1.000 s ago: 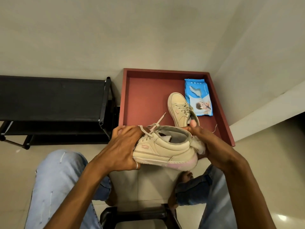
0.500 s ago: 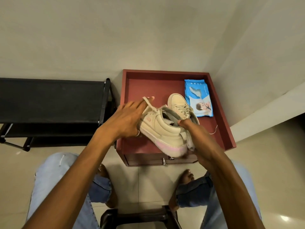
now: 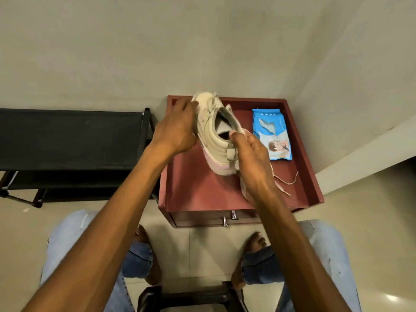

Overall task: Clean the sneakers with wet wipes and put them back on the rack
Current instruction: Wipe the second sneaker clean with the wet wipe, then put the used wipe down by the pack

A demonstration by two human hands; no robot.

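Now | left hand (image 3: pixel 175 129) grips sneaker (image 3: pixel 216 145) forepart | right hand (image 3: pixel 254 163) pinches its heel collar, thumb inside

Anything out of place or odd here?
Only minor things: a loose shoelace trails untied across the red table, and the wipes pack lies with its flap seemingly open. No spill or damage shows.

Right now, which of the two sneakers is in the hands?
The left sneaker, its opening toward the camera: left hand at its toe end, right hand pinching its heel collar. The other sneaker sits on the table, mostly hidden behind the right hand.
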